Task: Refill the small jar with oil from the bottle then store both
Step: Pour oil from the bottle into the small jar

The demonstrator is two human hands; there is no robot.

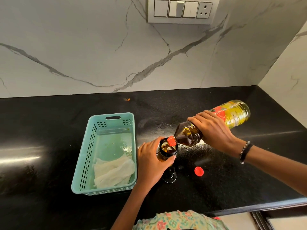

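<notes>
A person pours oil at a black stone counter, seen from above. Places here are given relative to the small jar, which stands on the counter near the middle of the view. It is dark glass, open at the top, with brown oil showing inside. To the left of the jar sits a pale teal plastic basket with slotted walls, and a crumpled white cloth lies in its near end. The left hand wraps around the jar from the left side, fingers and thumb curled on its rim and body. Directly above the jar's mouth is the red neck of the oil bottle, a clear plastic bottle with a red and yellow label, tipped nearly flat so its base points up and to the right (the oil inside looks dark near the neck and golden near the base). The right hand grips the bottle's middle from above, a beaded bracelet on the wrist. A loose red cap lies on the counter just right of the jar, nearer the person
</notes>
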